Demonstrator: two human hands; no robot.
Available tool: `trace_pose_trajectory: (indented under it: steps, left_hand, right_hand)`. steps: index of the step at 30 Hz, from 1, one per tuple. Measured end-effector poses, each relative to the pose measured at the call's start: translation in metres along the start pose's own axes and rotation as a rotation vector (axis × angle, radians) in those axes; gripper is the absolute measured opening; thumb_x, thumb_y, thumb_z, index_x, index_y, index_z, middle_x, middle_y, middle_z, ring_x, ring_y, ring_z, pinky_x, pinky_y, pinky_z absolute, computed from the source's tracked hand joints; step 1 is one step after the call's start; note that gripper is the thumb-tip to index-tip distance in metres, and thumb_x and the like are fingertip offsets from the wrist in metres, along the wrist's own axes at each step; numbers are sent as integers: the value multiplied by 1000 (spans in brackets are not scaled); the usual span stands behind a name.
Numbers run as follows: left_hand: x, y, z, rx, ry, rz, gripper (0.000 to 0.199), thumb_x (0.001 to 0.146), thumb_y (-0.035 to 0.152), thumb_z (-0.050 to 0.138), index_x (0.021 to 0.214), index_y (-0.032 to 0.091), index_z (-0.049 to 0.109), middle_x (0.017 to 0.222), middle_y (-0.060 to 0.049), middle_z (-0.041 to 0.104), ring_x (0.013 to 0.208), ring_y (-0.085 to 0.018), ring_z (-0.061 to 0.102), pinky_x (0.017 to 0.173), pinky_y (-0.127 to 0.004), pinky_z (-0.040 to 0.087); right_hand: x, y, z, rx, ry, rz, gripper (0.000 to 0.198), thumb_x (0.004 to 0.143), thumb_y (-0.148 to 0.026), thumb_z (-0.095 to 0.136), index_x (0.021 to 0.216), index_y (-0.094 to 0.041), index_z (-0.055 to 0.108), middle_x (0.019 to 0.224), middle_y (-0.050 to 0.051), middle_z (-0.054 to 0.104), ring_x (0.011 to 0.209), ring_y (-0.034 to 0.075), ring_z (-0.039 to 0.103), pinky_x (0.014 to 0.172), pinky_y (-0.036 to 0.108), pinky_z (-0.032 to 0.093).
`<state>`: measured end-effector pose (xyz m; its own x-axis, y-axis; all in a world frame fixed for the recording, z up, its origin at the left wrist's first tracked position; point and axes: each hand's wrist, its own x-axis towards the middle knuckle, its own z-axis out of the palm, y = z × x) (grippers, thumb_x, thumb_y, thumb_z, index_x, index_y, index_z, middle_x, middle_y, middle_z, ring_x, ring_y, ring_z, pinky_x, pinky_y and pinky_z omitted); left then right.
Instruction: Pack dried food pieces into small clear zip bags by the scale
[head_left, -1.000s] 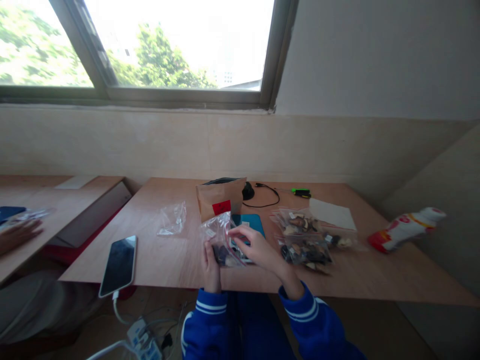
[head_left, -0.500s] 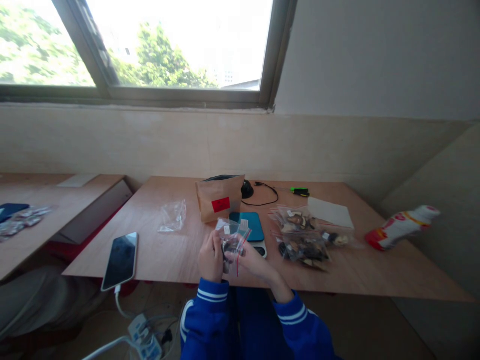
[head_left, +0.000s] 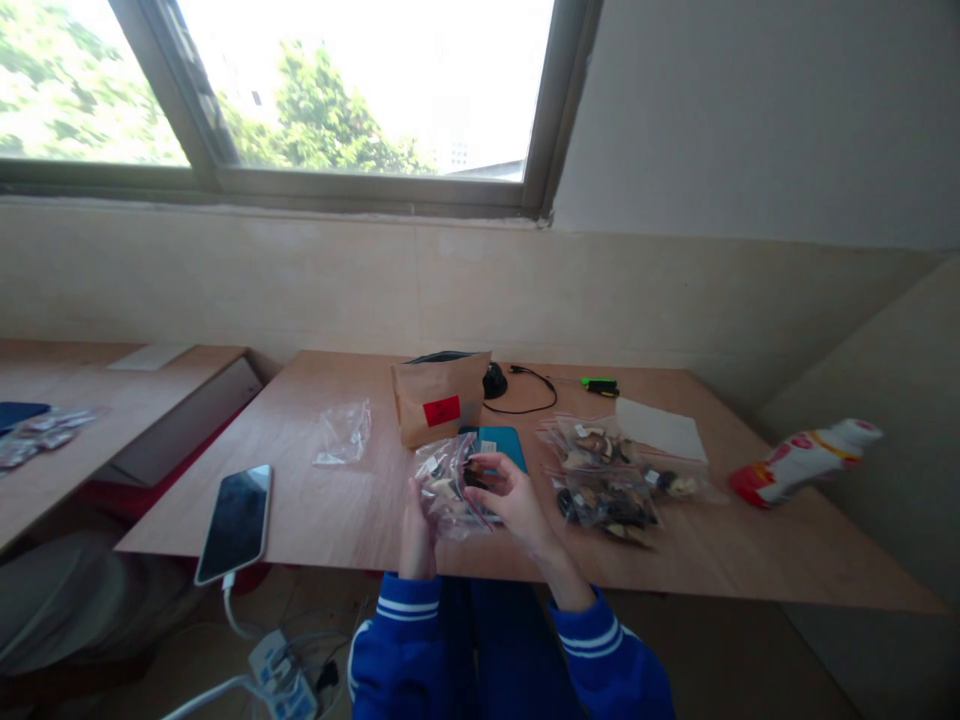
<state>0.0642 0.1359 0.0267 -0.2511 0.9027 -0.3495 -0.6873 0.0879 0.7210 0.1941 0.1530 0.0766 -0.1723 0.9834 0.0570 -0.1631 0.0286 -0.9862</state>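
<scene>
Two hands hold one small clear plastic zip bag with dark dried pieces inside (head_left: 452, 487), above the near edge of the light brown wooden table (head_left: 337, 500). I take the blue flat scale (head_left: 501, 445) as landmark.

Far to the left of the scale lies a black smartphone with a white cable (head_left: 234, 522), and nearer to it an empty crumpled clear bag (head_left: 344, 433). The left hand (head_left: 416, 528) is just in front and left of the scale; its fingers close on the lower left side of the zip bag. The bag is tilted, its long axis going from the left hand up toward the scale. The right hand (head_left: 510, 498) curls over the bag's upper right part, the fingertips pinching near the red seal line; both hands touch the bag, neither is nearer. Behind the scale stands a brown paper pouch with a red label (head_left: 441, 399). To the right of the scale lies a pile of filled clear bags (head_left: 609, 475).

The bag hides most of the scale, and what the pieces are I cannot tell.
</scene>
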Motion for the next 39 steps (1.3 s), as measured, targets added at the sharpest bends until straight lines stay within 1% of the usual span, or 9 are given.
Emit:
trace_pose_trajectory:
  steps: [5, 11, 16, 19, 21, 26, 29, 32, 39]
  left_hand:
    - [-17, 4, 11, -85, -184, -94, 54, 66, 50, 72, 105, 14, 66, 94, -12, 71, 91, -27, 67, 73, -35, 55]
    - [-18, 3, 10, -99, -116, -60, 47, 59, 32, 80, 101, 15, 66, 100, -11, 72, 92, -25, 68, 80, -35, 54]
    - [-17, 8, 8, -103, -96, -51, 46, 61, 35, 78, 100, 13, 67, 97, -12, 72, 86, -25, 69, 75, -34, 56]
    - [-19, 12, 6, -104, -98, -57, 45, 63, 37, 77, 100, 13, 68, 98, -13, 72, 89, -27, 68, 72, -35, 57]
    - [-19, 14, 4, -108, -71, -73, 46, 62, 36, 77, 101, 14, 67, 97, -12, 72, 86, -26, 69, 68, -34, 57]
    - [-15, 14, -5, -119, 12, -109, 47, 59, 33, 78, 101, 15, 66, 97, -11, 72, 78, -22, 69, 67, -33, 57]
    - [-12, 15, -9, -108, 29, -112, 48, 60, 34, 78, 102, 15, 66, 97, -11, 72, 79, -22, 69, 67, -31, 57]
    - [-9, 18, -13, -105, 23, -93, 49, 60, 34, 78, 102, 14, 65, 94, -10, 72, 76, -21, 69, 64, -28, 56]
    - [-8, 22, -16, -163, 31, -75, 42, 62, 28, 78, 101, 16, 66, 90, -7, 73, 75, -17, 69, 64, -24, 55]
  right_hand:
    - [4, 1, 3, -44, -58, -50, 29, 62, -28, 79, 86, -21, 64, 89, 3, 67, 85, 18, 65, 82, 33, 54]
    - [7, -8, 3, -29, 59, -62, 30, 64, -31, 78, 87, -20, 64, 93, 5, 68, 89, 20, 66, 87, 35, 52]
    - [13, -14, -6, 9, 152, -85, 34, 64, -31, 78, 93, -20, 64, 96, 5, 69, 91, 20, 66, 87, 36, 53]
    - [33, -32, -11, 95, 169, -132, 37, 64, -31, 78, 96, -22, 62, 95, 3, 69, 89, 19, 66, 80, 34, 55]
    - [59, -53, -10, 121, 161, -224, 37, 65, -31, 78, 97, -23, 61, 94, 2, 69, 88, 18, 65, 78, 33, 56]
    - [140, -104, 2, -113, 14, -517, 31, 68, -28, 75, 94, -20, 61, 96, 3, 68, 89, 15, 64, 83, 30, 53]
    - [171, -111, 8, -326, -213, -541, 22, 72, -23, 70, 92, -19, 63, 92, 3, 68, 85, 14, 65, 81, 29, 52]
    - [181, -106, 7, -449, -365, -523, 17, 77, -19, 64, 94, -19, 65, 92, 3, 68, 87, 15, 66, 81, 30, 53]
    - [174, -101, 0, -496, -392, -599, 17, 80, -20, 61, 95, -20, 68, 99, 4, 66, 90, 16, 66, 81, 29, 54]
